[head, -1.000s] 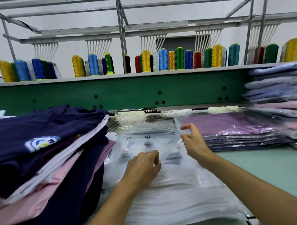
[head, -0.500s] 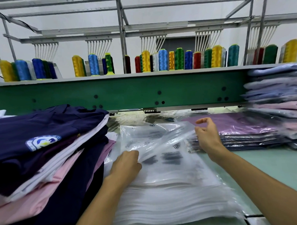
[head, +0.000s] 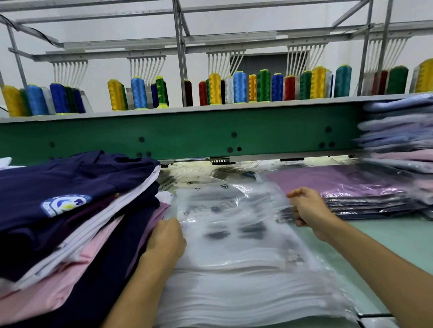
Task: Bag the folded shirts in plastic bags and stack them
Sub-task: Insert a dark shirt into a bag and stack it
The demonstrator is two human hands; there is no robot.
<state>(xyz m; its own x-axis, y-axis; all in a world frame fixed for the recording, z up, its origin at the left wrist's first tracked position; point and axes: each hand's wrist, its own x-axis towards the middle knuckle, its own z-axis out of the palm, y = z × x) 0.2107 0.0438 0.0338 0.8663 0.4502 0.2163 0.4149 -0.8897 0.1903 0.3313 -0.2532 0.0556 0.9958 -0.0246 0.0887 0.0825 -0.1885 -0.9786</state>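
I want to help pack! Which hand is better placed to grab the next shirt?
Probably the left hand: it sits beside the pile of folded shirts. The right hand is farther off, pinching the edge of the top plastic bag.

1. One cam only, worn on the head; it faces fwd and somewhat down, toward the green beam [head: 184, 133].
2. Wide-angle: takes in thread cones [head: 239, 87] above the beam, table [head: 400, 242] in front of it.
3. Very near to work: left hand [head: 166, 240] and right hand [head: 309, 209] enter from bottom edge, in front of the beam, plastic bag [head: 225, 225] between them.
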